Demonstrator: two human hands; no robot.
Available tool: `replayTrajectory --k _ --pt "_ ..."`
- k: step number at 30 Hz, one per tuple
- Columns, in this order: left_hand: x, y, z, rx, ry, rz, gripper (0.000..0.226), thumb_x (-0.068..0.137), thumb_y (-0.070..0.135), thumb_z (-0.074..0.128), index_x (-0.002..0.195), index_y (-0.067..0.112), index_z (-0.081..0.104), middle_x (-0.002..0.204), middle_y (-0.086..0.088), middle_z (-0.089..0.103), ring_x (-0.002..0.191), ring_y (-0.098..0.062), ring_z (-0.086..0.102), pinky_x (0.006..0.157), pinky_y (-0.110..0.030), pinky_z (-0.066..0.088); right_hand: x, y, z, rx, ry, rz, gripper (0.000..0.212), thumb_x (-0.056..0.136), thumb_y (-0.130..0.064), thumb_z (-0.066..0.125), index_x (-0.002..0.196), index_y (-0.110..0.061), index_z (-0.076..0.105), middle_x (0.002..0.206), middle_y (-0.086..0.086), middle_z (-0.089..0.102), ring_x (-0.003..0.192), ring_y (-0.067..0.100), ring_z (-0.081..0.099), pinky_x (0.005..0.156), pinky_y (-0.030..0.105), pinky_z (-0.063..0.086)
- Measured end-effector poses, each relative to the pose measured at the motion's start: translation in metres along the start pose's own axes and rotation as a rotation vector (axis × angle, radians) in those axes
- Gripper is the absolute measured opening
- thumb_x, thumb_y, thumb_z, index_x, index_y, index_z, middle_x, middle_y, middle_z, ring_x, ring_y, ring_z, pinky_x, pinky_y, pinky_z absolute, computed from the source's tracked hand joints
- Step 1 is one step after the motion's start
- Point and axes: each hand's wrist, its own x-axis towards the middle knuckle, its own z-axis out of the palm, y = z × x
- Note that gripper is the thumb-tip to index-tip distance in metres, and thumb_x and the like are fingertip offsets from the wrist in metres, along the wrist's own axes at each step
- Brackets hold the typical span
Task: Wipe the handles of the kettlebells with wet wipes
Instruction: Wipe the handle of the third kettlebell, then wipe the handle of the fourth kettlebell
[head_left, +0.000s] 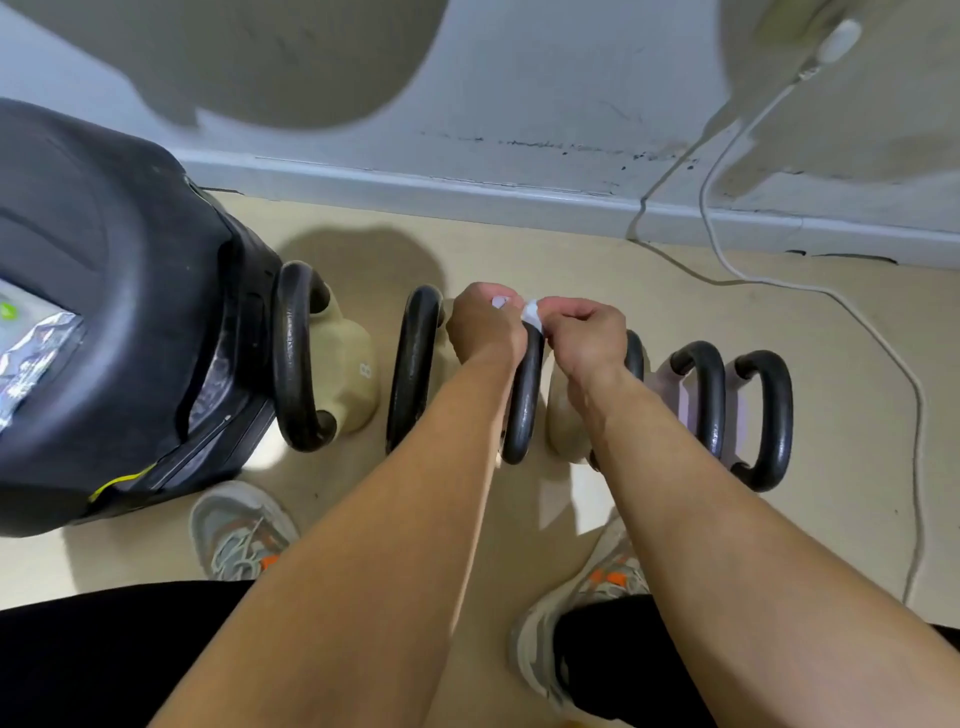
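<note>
The left hand (485, 327) and right hand (587, 338) meet at the far end of a black kettlebell handle (524, 400). Both have their fingers (571, 312) curled, pinching a white wet wipe (532, 314) between them. The wipe lies over the handle's top bend. Other kettlebells (701, 395) stand on the floor (649, 291) just beside either hand.

Six kettlebells (343, 374) in a row on the floor, black loop handles (296, 358) up; beige bodies left, pale lilac pair (675, 382) right. Small white wet wipe (532, 315) bunched atop the third handle (524, 400).
</note>
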Motion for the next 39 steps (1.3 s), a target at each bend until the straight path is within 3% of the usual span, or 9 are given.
replayTrajectory --k 3,8,14,17,21,28,32,35,39 --pt "0.012 -0.012 0.003 -0.002 -0.016 -0.023 0.015 0.091 0.014 0.064 0.079 0.023 0.061 0.079 0.012 0.060 0.091 -0.020 0.065 0.087 -0.031 0.054 0.008 0.010 0.006 -0.041 0.037 0.025 0.020 0.088 -0.009 0.067 0.077 -0.023 0.075 0.083 -0.007 0.076 0.087 0.017 0.072 0.093 0.035 0.059" --pt "0.015 -0.023 0.005 -0.086 -0.048 -0.119 0.018 0.091 0.009 0.058 0.080 0.021 0.065 0.088 0.003 0.067 0.088 -0.021 0.066 0.085 -0.033 0.056 0.001 0.027 0.010 0.037 0.058 0.161 0.032 0.085 -0.009 0.058 0.072 -0.033 0.076 0.078 -0.001 0.078 0.084 0.027 0.075 0.085 0.044 0.062" --pt "-0.007 -0.011 -0.009 -0.210 -0.094 0.034 0.008 0.093 0.015 0.062 0.092 0.020 0.069 0.101 -0.003 0.070 0.093 -0.017 0.067 0.084 -0.026 0.055 -0.018 0.014 -0.008 0.147 -0.044 -0.011 0.020 0.088 0.002 0.060 0.090 -0.009 0.076 0.081 0.002 0.075 0.074 0.014 0.069 0.075 0.025 0.060" --pt "-0.038 -0.025 -0.019 -0.108 -0.038 0.111 0.009 0.094 0.016 0.059 0.092 0.020 0.067 0.089 0.007 0.067 0.084 -0.009 0.064 0.072 -0.014 0.048 -0.042 0.030 -0.016 0.066 -0.045 -0.073 0.022 0.086 -0.007 0.061 0.081 -0.021 0.077 0.082 -0.004 0.077 0.075 0.011 0.069 0.080 0.030 0.058" --pt "-0.077 -0.058 -0.033 -0.107 -0.015 0.133 0.018 0.092 0.010 0.053 0.081 0.023 0.058 0.086 0.007 0.062 0.085 -0.014 0.061 0.072 -0.023 0.046 -0.076 0.052 -0.025 0.044 -0.025 -0.091 0.024 0.088 -0.001 0.060 0.085 -0.020 0.075 0.086 -0.002 0.073 0.079 0.012 0.066 0.084 0.031 0.056" --pt "-0.107 -0.076 -0.064 0.329 -0.125 0.271 0.011 0.092 0.014 0.052 0.087 0.016 0.061 0.093 -0.001 0.064 0.091 -0.023 0.060 0.073 -0.030 0.044 -0.111 0.067 -0.045 -0.021 -0.115 -0.019 0.034 0.085 0.005 0.058 0.077 -0.023 0.076 0.090 0.000 0.075 0.090 0.020 0.069 0.094 0.035 0.057" --pt "-0.122 -0.060 -0.081 0.627 -0.219 0.316 0.027 0.091 0.027 0.055 0.076 0.007 0.066 0.075 -0.009 0.067 0.075 -0.030 0.064 0.068 -0.038 0.051 -0.124 0.066 -0.055 0.023 -0.214 0.050 0.026 0.087 0.004 0.060 0.095 -0.016 0.076 0.101 0.009 0.075 0.095 0.023 0.071 0.085 0.034 0.058" --pt "-0.135 -0.053 -0.084 0.520 -0.218 0.331 0.036 0.088 0.024 0.057 0.055 0.015 0.047 0.057 -0.002 0.047 0.053 -0.020 0.046 0.049 -0.030 0.032 -0.138 0.061 -0.064 0.044 -0.238 0.060 0.028 0.089 0.001 0.058 0.103 -0.019 0.072 0.103 0.006 0.073 0.090 0.021 0.068 0.081 0.032 0.058" --pt "-0.158 -0.026 -0.087 0.235 -0.349 0.383 0.026 0.073 -0.001 0.070 0.060 0.012 0.053 0.059 -0.004 0.053 0.057 -0.024 0.051 0.048 -0.022 0.039 -0.152 0.056 -0.076 0.082 -0.207 0.027 0.032 0.094 -0.004 0.051 0.109 -0.025 0.068 0.107 0.005 0.071 0.085 0.018 0.065 0.091 0.036 0.058"
